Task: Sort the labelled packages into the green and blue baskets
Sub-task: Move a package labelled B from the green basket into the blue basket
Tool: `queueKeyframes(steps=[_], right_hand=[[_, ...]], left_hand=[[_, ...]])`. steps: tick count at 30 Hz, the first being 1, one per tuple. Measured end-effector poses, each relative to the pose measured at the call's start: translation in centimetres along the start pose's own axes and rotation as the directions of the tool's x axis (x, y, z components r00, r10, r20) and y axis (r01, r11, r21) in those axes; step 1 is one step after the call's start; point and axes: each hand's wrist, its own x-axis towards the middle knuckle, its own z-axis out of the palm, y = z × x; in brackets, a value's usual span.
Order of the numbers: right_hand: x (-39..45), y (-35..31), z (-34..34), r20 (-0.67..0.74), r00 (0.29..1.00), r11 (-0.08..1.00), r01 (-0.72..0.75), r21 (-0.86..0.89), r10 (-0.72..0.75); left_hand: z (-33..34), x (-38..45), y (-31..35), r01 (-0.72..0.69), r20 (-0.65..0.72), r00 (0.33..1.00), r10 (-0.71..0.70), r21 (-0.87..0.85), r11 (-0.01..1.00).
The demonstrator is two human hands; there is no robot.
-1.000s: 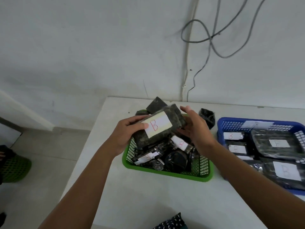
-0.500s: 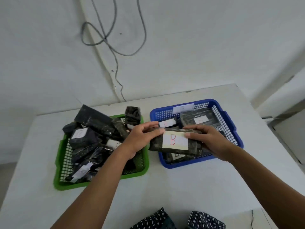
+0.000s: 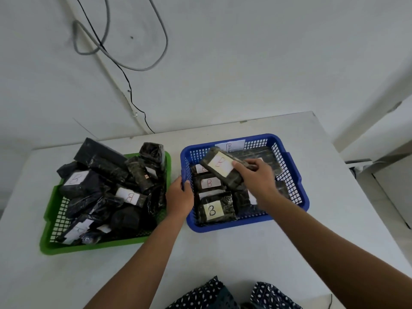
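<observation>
A green basket [image 3: 48, 216] on the left is heaped with several dark wrapped packages, some with white labels marked B. To its right stands a blue basket [image 3: 297, 175] with several dark packages labelled B lying flat inside. My right hand [image 3: 254, 176] holds a dark package with a pale label and a red B [image 3: 219, 166], tilted over the middle of the blue basket. My left hand [image 3: 179, 195] rests on the blue basket's left rim, fingers curled over the edge.
Both baskets stand on a white table [image 3: 223, 253] against a white wall. Grey and black cables [image 3: 124, 61] hang on the wall. The table's right edge drops off near a white ledge. Dotted dark fabric [image 3: 214, 295] shows at the bottom.
The B package went from both hands over the basket's front to my right hand alone, further back inside. My left hand let go and moved to the blue rim.
</observation>
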Motion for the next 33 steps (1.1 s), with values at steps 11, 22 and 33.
queueKeyframes(steps=[11, 22, 33], right_hand=[[1.2, 2.0, 5.6, 0.004, 1.0, 0.999, 0.016, -0.046, -0.016], [4.6, 0.3, 1.4, 0.061, 0.997, 0.994, 0.052, -0.097, -0.046], [7.0, -0.7, -0.9, 0.365, 0.781, 0.303, 0.557, -0.773, -0.506]], left_hand=[[0.1, 0.4, -0.4, 0.029, -0.017, 0.999, -0.029, 0.01, 1.0], [0.1, 0.3, -0.5, -0.01, -0.033, 0.999, 0.011, 0.031, 0.999], [0.7, 0.4, -1.0, -0.009, -0.077, 0.997, 0.01, 0.018, 1.0]])
